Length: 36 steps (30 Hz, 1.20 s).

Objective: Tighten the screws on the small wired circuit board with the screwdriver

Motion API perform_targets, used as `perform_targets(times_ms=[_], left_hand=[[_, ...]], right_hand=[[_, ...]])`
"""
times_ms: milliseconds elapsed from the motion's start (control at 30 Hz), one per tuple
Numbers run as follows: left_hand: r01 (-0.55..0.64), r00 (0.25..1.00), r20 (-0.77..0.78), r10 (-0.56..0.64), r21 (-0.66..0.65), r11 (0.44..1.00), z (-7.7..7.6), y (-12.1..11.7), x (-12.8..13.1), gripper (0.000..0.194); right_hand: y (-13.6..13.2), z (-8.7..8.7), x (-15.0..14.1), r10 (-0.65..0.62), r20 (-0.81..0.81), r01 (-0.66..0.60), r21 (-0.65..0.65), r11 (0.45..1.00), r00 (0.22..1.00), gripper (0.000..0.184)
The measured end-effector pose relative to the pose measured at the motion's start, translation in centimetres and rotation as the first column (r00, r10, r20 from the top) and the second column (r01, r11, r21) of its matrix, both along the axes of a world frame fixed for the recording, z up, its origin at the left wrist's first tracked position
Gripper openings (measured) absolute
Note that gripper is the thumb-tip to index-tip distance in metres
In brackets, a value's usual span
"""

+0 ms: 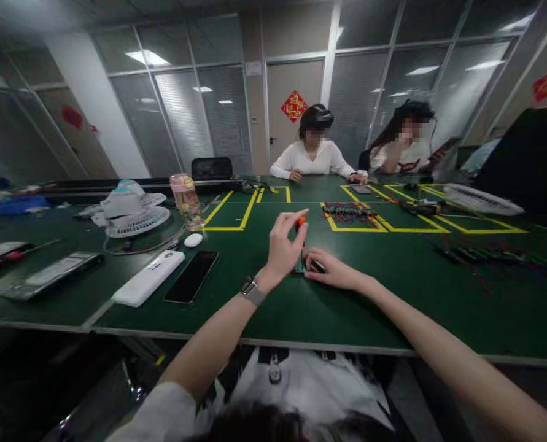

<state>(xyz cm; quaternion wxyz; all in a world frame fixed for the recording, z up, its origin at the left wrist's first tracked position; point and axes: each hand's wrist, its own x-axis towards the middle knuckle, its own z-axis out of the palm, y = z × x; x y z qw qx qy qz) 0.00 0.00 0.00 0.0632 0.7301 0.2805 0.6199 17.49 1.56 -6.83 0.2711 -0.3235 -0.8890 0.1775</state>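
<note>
The left hand (283, 247) holds the screwdriver (301, 221) upright, tip down.

**Colour Identification**

Desk (264, 325): green, marked with yellow tape (222, 229) in rectangular outlines. Tool (301, 220): orange, with a dark section. Wires (347, 212): red and blue. Bottle (188, 202): pink lid, multicoloured print. Fan (137, 222): white, with pale blue accents. Phone (191, 276): black. Watch (253, 293): grey strap. Small oval object (193, 240): plain white. Door sign (294, 106): red diamond, gold characters.

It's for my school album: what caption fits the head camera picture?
Left hand holds an orange-handled tool, right hand close below, at a green table.
</note>
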Motion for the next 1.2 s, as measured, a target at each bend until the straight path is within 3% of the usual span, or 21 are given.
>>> perform_targets(times_ms=[133, 300, 533, 700, 933, 1100, 1200], left_hand=[[-0.009, 1.0, -0.015, 0.009, -0.02, 1.0, 0.08, -0.1, -0.06, 0.022], [0.101, 0.994, -0.026, -0.102, -0.041, 0.994, 0.05, -0.01, -0.15, 0.032], [-0.001, 1.0, -0.017, 0.0, -0.023, 1.0, 0.34, -0.36, -0.2, 0.02], [0.104, 0.994, -0.032, -0.105, -0.034, 0.994, 0.21, -0.17, -0.16, 0.032], [-0.04, 0.999, 0.003, 0.04, -0.031, 0.999, 0.33, -0.26, -0.19, 0.021], [0.118, 0.993, 0.01, -0.117, -0.078, 0.99, -0.11, 0.04, -0.16, 0.034], [0.11, 0.994, 0.039, -0.107, -0.085, 0.99, -0.24, 0.09, -0.08, 0.034]], right_hand=[[-0.18, 0.14, 0.05, -0.002, 0.003, 0.002, 0.007, 1.0, 1.0, 0.013], [-0.31, 0.31, -0.01, -0.006, 0.005, 0.006, -0.002, 1.0, 1.0, 0.012], [-0.28, 0.31, 0.01, -0.009, -0.003, 0.009, -0.008, 1.0, 1.0, 0.013], [-0.29, 0.38, 0.02, 0.001, -0.007, -0.001, -0.018, 1.0, 1.0, 0.012], [-0.31, 0.34, -0.03, -0.008, -0.008, 0.008, -0.019, 1.0, 1.0, 0.013], [-0.44, 0.57, -0.11, -0.008, 0.003, 0.009, -0.023, 1.0, 1.0, 0.012], [-0.48, 0.63, -0.16, -0.012, 0.005, 0.012, -0.023, 1.0, 1.0, 0.013]])
